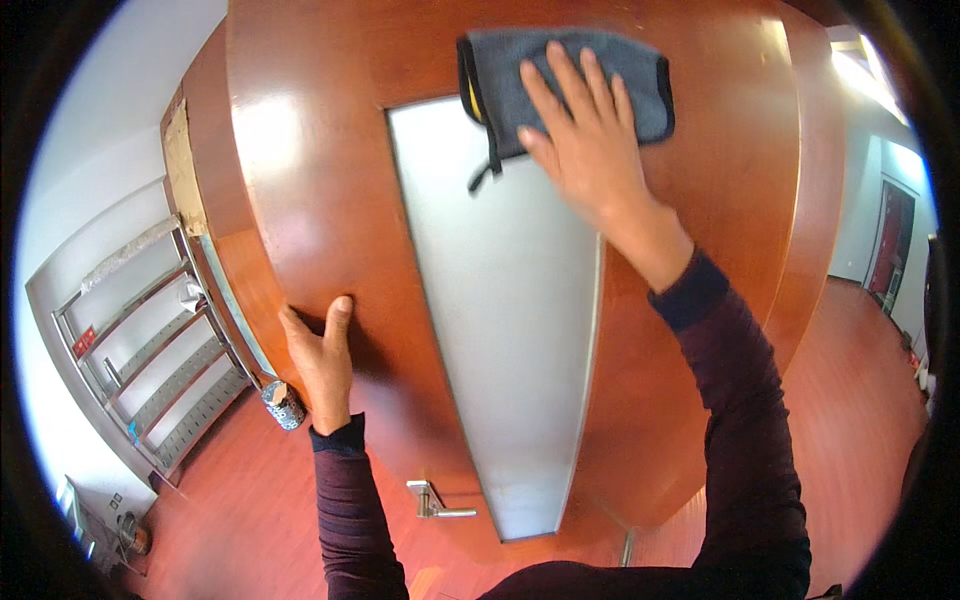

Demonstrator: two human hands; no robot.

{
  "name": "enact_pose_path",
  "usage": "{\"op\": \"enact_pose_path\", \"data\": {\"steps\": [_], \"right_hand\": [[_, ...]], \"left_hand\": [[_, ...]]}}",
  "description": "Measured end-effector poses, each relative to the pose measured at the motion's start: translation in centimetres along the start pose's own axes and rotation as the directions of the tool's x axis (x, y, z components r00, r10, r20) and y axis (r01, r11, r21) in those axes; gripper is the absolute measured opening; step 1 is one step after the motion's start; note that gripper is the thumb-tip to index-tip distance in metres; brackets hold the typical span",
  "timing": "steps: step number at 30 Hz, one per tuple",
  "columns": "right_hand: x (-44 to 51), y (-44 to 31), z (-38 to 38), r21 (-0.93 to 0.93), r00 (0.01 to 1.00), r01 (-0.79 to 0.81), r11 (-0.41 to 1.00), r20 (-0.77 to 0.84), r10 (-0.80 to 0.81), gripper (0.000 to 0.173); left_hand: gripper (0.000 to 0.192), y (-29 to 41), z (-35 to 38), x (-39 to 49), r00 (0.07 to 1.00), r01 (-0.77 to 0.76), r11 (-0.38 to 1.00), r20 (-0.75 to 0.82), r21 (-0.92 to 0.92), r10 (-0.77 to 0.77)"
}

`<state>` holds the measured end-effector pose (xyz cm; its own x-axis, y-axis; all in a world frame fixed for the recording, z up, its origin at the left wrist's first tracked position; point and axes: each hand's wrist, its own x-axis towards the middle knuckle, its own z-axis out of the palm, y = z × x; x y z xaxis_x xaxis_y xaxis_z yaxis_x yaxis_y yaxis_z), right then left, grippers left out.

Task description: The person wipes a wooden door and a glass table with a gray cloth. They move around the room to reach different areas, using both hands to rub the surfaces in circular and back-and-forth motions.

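My right hand (592, 142) lies with spread fingers on a folded grey cloth (502, 90) with black edging, pressing it flat to a reddish-brown wooden door (337, 187). The cloth covers the top right part of the door's frosted glass panel (510, 300); a bit of yellow shows in its fold, and a small loop hangs from its lower left corner. My left hand (322, 360) holds the door's left edge, thumb on the face, its other fingers mostly hidden behind. Below it, a metal lever handle (442, 510) is fixed to the door.
A metal shelving rack (157, 375) stands against the left wall. A patterned cylindrical container (283, 405) is near the door's left edge. Reddish wood floor (240, 495) lies below. A dark red door (891, 240) is far off at the right.
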<state>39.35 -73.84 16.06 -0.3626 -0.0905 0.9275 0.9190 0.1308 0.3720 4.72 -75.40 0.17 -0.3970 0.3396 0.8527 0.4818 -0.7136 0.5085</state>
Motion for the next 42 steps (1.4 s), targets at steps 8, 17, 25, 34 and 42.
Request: {"op": "enact_pose_path", "data": {"steps": [8,17,25,34,42], "right_hand": [[-9.7,-7.5,-0.7,0.348,0.932,0.114,0.931,0.288,-0.222,0.082],[-9.4,-0.6,-4.4,0.057,0.935,0.216,0.975,0.276,-0.223,0.066],[-5.3,8.3,-3.8,0.106,0.997,0.074,0.992,-0.038,-0.07,0.065],[-13.2,13.2,-8.3,0.272,0.993,0.017,0.962,0.11,-0.049,0.078],[-13.6,16.0,-8.2,0.191,0.994,0.027,0.981,0.097,-0.047,0.067]], "left_hand": [[0.097,6.3,5.3,-5.1,0.903,-0.408,0.795,0.072,0.449,0.423],[0.083,12.9,13.9,-7.1,0.76,-0.614,0.733,0.469,0.293,0.45],[0.07,19.3,20.8,-1.2,0.648,-0.76,0.61,0.328,0.224,0.687],[0.06,22.4,22.5,-6.2,0.657,-0.751,0.56,0.475,0.35,0.585],[0.044,24.8,26.0,-6.2,0.599,-0.775,0.431,0.32,0.462,0.734]]}}
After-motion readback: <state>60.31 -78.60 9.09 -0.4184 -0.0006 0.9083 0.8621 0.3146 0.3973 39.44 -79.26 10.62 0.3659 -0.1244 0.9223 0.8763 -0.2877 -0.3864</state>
